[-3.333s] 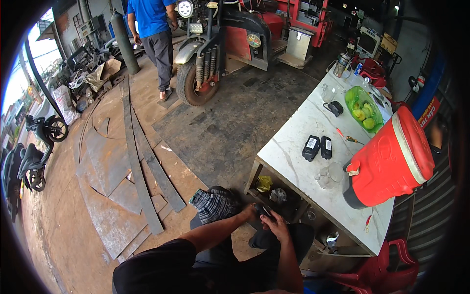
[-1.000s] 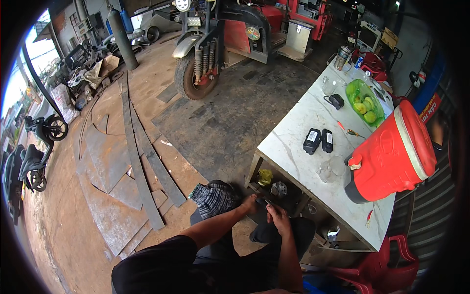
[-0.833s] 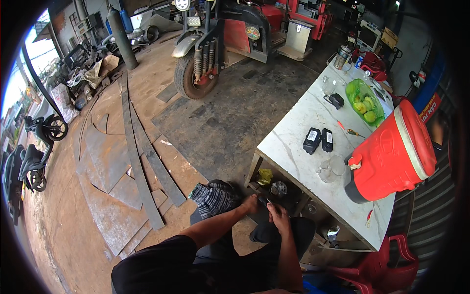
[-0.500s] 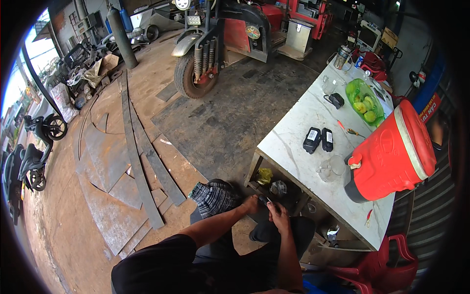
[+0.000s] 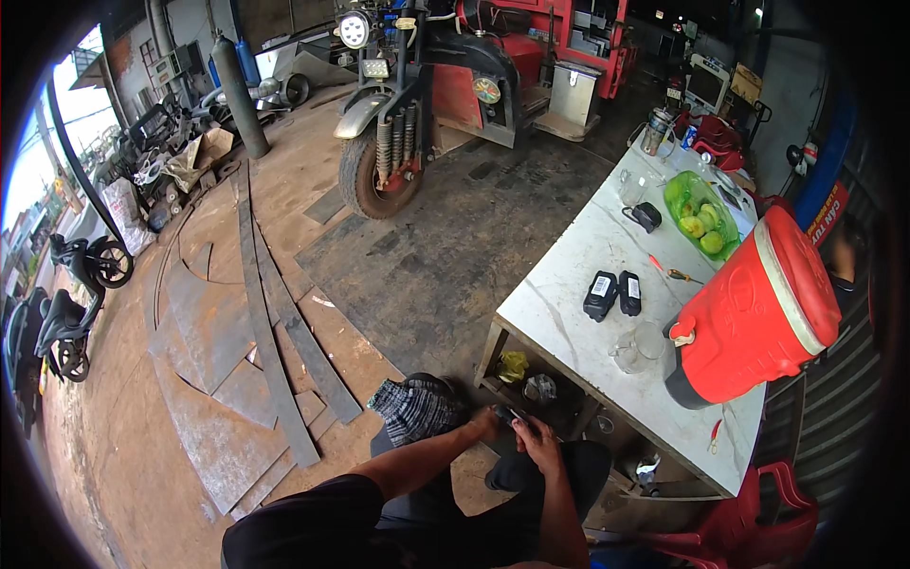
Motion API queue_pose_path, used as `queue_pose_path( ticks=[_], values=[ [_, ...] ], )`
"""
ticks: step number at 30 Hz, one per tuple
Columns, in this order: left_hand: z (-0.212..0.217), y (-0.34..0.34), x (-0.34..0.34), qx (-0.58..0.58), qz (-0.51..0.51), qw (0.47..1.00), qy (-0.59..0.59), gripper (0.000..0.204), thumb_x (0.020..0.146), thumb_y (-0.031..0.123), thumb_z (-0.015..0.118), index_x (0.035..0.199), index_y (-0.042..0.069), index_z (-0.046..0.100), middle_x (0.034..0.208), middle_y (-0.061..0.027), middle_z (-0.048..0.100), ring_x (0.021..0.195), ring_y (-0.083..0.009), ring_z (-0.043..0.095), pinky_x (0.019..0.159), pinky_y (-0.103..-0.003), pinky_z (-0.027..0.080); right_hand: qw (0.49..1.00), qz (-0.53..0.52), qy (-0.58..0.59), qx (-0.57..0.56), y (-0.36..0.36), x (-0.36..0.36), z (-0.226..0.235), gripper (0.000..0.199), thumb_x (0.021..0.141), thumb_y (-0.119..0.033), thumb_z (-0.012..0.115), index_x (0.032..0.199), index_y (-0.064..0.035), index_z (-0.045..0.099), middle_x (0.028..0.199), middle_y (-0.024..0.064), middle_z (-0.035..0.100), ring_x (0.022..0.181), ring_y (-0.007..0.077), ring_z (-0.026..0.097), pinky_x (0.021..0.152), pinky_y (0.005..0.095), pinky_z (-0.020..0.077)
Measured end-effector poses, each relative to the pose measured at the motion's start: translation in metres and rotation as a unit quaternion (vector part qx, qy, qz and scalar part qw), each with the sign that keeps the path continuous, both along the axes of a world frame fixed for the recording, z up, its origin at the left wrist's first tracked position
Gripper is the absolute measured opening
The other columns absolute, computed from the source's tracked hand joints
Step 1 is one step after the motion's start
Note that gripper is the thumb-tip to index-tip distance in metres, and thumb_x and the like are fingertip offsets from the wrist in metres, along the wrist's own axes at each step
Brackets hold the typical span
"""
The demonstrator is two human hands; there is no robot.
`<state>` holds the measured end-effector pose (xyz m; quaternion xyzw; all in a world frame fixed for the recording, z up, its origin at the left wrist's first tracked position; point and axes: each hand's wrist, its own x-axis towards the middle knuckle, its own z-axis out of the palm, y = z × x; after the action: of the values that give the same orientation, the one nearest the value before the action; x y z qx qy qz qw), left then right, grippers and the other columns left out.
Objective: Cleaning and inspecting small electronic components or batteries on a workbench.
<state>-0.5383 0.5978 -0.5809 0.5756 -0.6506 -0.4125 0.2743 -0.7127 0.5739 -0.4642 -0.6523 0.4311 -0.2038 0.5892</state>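
Note:
Close together above my lap, both hands are on a small dark object whose kind I cannot make out. My left hand is closed at its far left end, the fingers partly hidden. My right hand grips its near right side, thumb on top. A bundle of grey and black knitted fabric rests by my left knee, left of the hands. To the right stands a white marble-patterned table, bearing two black packs with white labels and a screwdriver.
A red drink cooler, glass mugs and a green basket of fruit also stand on the table. Metal sheets and strips cover floor at left. Ahead is a red three-wheeled vehicle; a red chair sits lower right.
The view has tilted slightly upward, so the background sits lower. My hands remain together on the dark object, which is turned a little, its right end now lower.

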Motion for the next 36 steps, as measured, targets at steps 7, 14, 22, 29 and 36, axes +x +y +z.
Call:
queue_pose_path(
  ticks=[7, 14, 22, 29, 36],
  values=[
    [-0.051, -0.008, 0.005, 0.008, 0.131, 0.99, -0.05, 0.031, 0.066, 0.017, 0.074, 0.096, 0.009, 0.067, 0.089, -0.0125, 0.069, 0.086, -0.0252, 0.068, 0.074, -0.036, 0.052, 0.997, 0.058, -0.051, 0.029, 0.0, 0.0, -0.01, 0.028, 0.093, -0.03, 0.062, 0.093, -0.0016, 0.064, 0.065, 0.0004, 0.057, 0.056, 0.0084, 0.054, 0.053, 0.0245, 0.0438],
    [-0.038, -0.009, 0.031, 0.095, 0.211, 0.97, 0.074, 0.059, 0.071, 0.002, 0.065, 0.129, 0.004, 0.054, 0.11, -0.014, 0.068, 0.101, -0.022, 0.065, 0.085, -0.033, 0.05, 0.999, 0.018, -0.049, 0.013, 0.004, 0.019, 0.006, 0.028, 0.093, -0.031, 0.061, 0.088, -0.0034, 0.064, 0.062, -0.0005, 0.055, 0.053, 0.0079, 0.052, 0.05, 0.0248, 0.042],
    [0.029, 0.003, 0.027, 0.033, 0.262, 0.96, 0.092, 0.057, 0.076, 0.0, 0.061, 0.132, 0.004, 0.053, 0.109, -0.0159, 0.068, 0.102, -0.0235, 0.064, 0.087, -0.033, 0.05, 1.0, -0.015, -0.025, -0.006, 0.003, 0.022, -0.001, 0.028, 0.092, -0.032, 0.063, 0.086, -0.0046, 0.064, 0.06, -0.0015, 0.054, 0.051, 0.0068, 0.05, 0.047, 0.0236, 0.0401],
    [0.006, -0.004, 0.037, 0.024, 0.324, 0.925, 0.195, 0.04, 0.087, 0.019, 0.063, 0.123, 0.001, 0.06, 0.107, -0.0144, 0.068, 0.097, -0.0204, 0.063, 0.085, -0.032, 0.049, 0.999, -0.001, -0.037, 0.038, 0.009, 0.027, 0.013, 0.027, 0.089, -0.032, 0.067, 0.09, -0.0045, 0.063, 0.065, 0.0, 0.057, 0.054, 0.0077, 0.055, 0.052, 0.0232, 0.0465],
    [-0.004, -0.007, 0.039, 0.057, 0.34, 0.897, 0.278, 0.044, 0.088, 0.027, 0.065, 0.122, -0.001, 0.06, 0.107, -0.0127, 0.068, 0.096, -0.0201, 0.062, 0.084, -0.033, 0.048, 0.993, 0.051, -0.067, 0.081, 0.009, 0.022, 0.017, 0.03, 0.089, -0.033, 0.067, 0.095, -0.0037, 0.062, 0.071, 0.0017, 0.06, 0.061, 0.0087, 0.058, 0.055, 0.0246, 0.049]
  ],
)
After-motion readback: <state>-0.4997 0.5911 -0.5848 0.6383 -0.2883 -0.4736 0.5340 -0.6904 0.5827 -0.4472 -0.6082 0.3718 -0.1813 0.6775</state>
